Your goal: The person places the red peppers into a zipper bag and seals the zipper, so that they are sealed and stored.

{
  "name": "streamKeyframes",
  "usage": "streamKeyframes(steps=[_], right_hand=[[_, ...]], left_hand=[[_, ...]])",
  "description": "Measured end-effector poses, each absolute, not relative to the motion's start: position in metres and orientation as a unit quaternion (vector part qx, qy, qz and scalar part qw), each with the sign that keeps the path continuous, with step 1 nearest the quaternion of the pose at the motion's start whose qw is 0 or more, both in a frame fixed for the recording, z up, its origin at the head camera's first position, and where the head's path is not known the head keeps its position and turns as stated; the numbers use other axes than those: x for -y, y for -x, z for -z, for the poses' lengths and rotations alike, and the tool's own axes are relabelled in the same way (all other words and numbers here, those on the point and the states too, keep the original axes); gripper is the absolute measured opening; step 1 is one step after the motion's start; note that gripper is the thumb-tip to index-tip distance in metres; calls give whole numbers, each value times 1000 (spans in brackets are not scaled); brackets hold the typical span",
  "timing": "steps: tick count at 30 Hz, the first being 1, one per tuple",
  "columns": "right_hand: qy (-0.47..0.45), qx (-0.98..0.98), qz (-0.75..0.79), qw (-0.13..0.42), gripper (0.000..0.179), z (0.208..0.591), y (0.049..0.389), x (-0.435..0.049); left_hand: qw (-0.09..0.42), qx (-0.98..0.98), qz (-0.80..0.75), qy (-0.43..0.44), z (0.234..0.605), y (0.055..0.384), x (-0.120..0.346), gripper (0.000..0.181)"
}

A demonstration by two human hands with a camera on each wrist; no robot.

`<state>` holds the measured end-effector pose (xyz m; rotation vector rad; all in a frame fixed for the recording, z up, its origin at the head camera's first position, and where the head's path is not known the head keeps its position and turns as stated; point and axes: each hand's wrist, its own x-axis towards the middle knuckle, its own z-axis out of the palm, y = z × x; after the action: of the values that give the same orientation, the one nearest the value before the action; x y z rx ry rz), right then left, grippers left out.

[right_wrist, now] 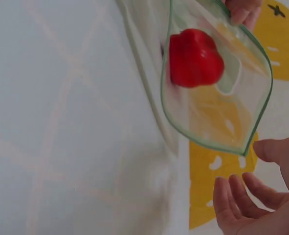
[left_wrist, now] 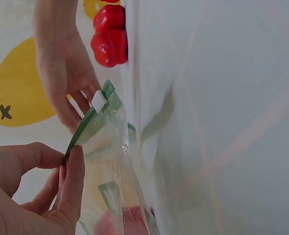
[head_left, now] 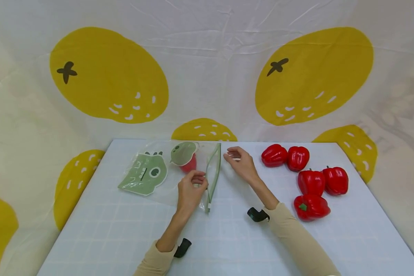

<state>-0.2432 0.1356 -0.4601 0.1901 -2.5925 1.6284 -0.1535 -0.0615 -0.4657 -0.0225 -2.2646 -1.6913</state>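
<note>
A clear zip bag (head_left: 162, 203) with a green dinosaur print (head_left: 138, 176) lies on the table, its green-edged mouth (head_left: 214, 172) spread toward the right. One red bell pepper (right_wrist: 195, 58) sits inside, partly covered by the print in the head view. My left hand (head_left: 190, 191) pinches the near lip of the mouth between thumb and fingers, as the left wrist view (left_wrist: 51, 191) also shows. Just right of the mouth, my right hand (head_left: 242, 165) hovers with loosely bent fingers and holds nothing; its thumb (right_wrist: 269, 149) is close to the bag's corner. A white slider (left_wrist: 99, 101) sits at one end of the zip.
Several red bell peppers lie on the right of the white table (head_left: 100, 237): two at the back (head_left: 274, 155), others nearer (head_left: 312, 207), close together. A cloth with yellow fruit prints (head_left: 110, 76) hangs behind the table.
</note>
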Motion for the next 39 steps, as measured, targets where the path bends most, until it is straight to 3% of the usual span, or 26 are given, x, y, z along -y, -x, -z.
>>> streamKeyframes(steps=[17, 28, 39], right_hand=[[-24, 873, -474, 109, 42, 449, 251, -188], [15, 885, -433, 169, 40, 439, 252, -213], [100, 890, -418, 149, 51, 433, 248, -235]], left_hand=[[123, 798, 590, -10, 461, 153, 64, 13], [133, 792, 595, -3, 465, 154, 64, 12], [167, 787, 593, 5, 467, 153, 63, 12]])
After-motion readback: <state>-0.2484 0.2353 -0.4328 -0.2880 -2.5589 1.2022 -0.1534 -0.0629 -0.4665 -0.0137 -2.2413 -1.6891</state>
